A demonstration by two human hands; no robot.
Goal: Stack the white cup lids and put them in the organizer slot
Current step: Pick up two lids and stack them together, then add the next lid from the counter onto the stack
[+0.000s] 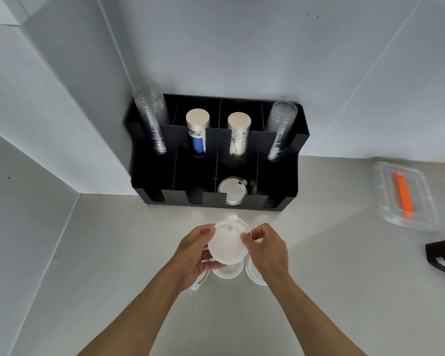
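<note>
At six o'clock from black plastic organizer (216, 201), my left hand (193, 255) and right hand (266, 249) both grip round white plastic cup lids (226, 246).

Matt white plastic lids (228, 246), smooth black plastic organizer (216, 200), clear glossy plastic cups (150, 116), matt pale countertop (113, 253)

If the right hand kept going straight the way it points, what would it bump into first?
The right hand points up-left, with its fingers already on the held white lids. Beyond those, the black organizer and the lids in its front slot probably come first, though depth is unclear.
</note>
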